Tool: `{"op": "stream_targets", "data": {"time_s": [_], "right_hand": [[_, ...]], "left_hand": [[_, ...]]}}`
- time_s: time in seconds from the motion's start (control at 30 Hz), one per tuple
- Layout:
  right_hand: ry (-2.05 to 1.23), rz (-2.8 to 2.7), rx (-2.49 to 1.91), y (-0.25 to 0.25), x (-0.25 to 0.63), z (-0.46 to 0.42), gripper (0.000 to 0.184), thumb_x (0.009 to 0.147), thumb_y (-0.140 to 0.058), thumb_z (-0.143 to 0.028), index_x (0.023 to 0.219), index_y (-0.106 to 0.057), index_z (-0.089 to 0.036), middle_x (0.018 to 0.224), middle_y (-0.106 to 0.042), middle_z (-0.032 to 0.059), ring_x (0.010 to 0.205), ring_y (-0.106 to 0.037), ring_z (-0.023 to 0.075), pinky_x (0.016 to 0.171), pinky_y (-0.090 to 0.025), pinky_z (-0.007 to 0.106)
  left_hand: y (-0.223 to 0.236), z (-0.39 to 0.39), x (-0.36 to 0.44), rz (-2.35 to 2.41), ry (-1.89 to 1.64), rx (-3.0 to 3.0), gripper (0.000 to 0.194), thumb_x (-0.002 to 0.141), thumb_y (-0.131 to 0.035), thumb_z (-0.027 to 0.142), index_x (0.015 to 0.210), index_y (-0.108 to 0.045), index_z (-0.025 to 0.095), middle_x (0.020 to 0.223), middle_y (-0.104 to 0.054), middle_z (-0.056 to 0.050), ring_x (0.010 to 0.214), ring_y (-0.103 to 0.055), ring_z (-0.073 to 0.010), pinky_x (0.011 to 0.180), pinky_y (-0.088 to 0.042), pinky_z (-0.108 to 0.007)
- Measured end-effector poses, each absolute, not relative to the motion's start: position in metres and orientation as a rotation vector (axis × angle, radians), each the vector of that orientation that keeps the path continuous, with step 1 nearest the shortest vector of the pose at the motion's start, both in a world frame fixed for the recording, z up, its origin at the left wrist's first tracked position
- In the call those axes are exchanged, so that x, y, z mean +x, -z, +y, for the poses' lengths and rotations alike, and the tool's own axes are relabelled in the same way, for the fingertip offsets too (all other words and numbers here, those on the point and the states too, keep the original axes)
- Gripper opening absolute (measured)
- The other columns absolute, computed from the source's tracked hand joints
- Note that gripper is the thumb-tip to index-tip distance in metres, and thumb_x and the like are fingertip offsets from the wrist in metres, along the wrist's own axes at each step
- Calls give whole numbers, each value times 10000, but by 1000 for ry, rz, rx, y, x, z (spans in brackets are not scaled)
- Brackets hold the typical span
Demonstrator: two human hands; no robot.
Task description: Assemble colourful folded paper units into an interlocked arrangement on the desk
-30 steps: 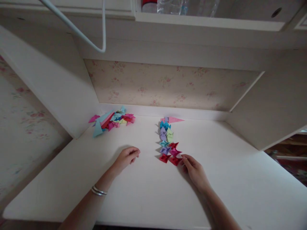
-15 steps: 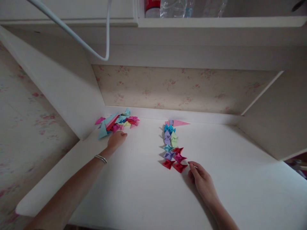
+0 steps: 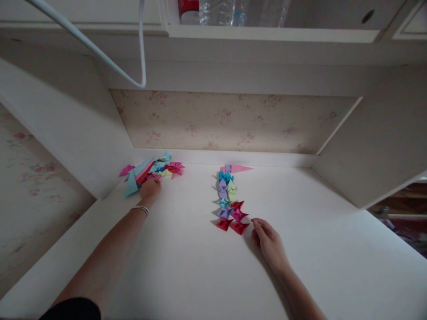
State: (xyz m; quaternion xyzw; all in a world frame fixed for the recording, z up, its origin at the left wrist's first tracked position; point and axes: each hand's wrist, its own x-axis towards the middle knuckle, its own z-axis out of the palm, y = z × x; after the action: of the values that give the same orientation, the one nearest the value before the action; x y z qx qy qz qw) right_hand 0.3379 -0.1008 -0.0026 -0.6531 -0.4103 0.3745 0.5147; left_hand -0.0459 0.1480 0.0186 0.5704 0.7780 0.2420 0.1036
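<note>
At the near edge of a pile of folded paper pieces (image 3: 142, 171), my left hand (image 3: 150, 189) is closed, its fingertips hidden against the paper. The pile mixes light blue, pink, red and yellow, with long pointed pieces at its left. My right hand (image 3: 269, 244) rests by the table with thumb and forefinger pinched together, nothing visible between them. Just left of its fingertips lies a red origami piece (image 3: 239, 227), apart from them. Two columns of origami pieces run back from there, including a purple piece (image 3: 223, 189) and a light green piece (image 3: 232, 191).
A long pink paper point (image 3: 240, 168) lies at the far end of the columns, near the back ledge of the white table (image 3: 190, 258). Above are a shelf with clear plastic bottles (image 3: 216, 12) and a hanging white cable (image 3: 100, 51). Side panels close in left and right.
My left hand has moved in against the pile's front edge. My right hand keeps its place beside the red piece. The view has shifted, so everything sits farther left.
</note>
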Motion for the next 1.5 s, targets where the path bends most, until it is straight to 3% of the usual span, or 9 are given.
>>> {"op": "stream_targets", "data": {"time_s": [0.23, 0.37, 0.47, 0.57, 0.8, 1.0, 1.17, 1.5], "right_hand": [[-907, -977, -1548, 3, 337, -101, 421, 826, -520, -582, 929, -628, -189, 575, -528, -19, 490, -434, 129, 456, -322, 250], [-898, -994, -1568, 3, 336, -103, 428, 817, -530, -591, 914, -631, -187, 574, -523, -19, 500, -441, 135, 469, -330, 255], [-872, -978, -1546, 0, 327, -106, 416, 821, -535, -583, 900, -631, -186, 581, -515, -19, 499, -423, 129, 465, -309, 251], [-895, -999, -1468, -2, 308, -112, 402, 836, -531, -566, 891, -632, -181, 598, -507, -14, 509, -404, 121, 465, -286, 242], [-989, -1007, -1348, -1, 268, -112, 490, 780, -590, -592, 1000, -654, -158, 566, -501, -14, 520, -429, 129, 462, -283, 230], [-1037, -1079, -1350, -5, 266, -114, 412, 820, -570, -550, 850, -679, -154, 512, -451, -33, 477, -368, 99, 450, -254, 229], [-962, -1113, -1381, -3, 267, -113, 420, 819, -569, -558, 712, -640, -159, 508, -440, -34, 477, -356, 98, 451, -253, 234], [-970, -1092, -1429, -8, 267, -110, 430, 824, -543, -583, 726, -626, -173, 492, -449, -42, 447, -349, 98, 439, -239, 236]], "left_hand": [[-14, 120, -36, 2240, -830, 1726, 209, 851, -471, 228, 917, -652, 147, 991, -693, -131, 926, -641, -266, 778, -463, -336], [-8, 81, -14, 2020, -973, 1721, 259, 870, -451, 323, 1024, -609, 188, 1001, -688, -57, 692, -652, -148, 636, -473, -248], [-16, 45, 11, 1600, -1149, 1595, 337, 809, -544, 431, 1033, -574, 181, 976, -668, -53, 559, -600, -109, 517, -446, -231], [-31, 12, 38, 1261, -1117, 1481, 426, 724, -658, 465, 1019, -544, 180, 885, -652, -33, 529, -556, -94, 463, -406, -211], [-37, -27, 78, 867, -875, 1363, 333, 690, -733, 384, 820, -505, 179, 713, -621, 9, 560, -516, -84, 486, -361, -191], [-22, -35, 85, 798, -734, 1373, 316, 662, -765, 304, 752, -496, 166, 680, -578, 20, 572, -495, -74, 503, -343, -185], [-16, -34, 83, 813, -813, 1360, 300, 693, -734, 342, 773, -500, 172, 693, -567, 25, 552, -471, -72, 480, -337, -187], [-14, -34, 84, 881, -851, 1302, 248, 693, -712, 332, 786, -559, 161, 668, -569, 39, 507, -428, -61, 470, -310, -200]]}}
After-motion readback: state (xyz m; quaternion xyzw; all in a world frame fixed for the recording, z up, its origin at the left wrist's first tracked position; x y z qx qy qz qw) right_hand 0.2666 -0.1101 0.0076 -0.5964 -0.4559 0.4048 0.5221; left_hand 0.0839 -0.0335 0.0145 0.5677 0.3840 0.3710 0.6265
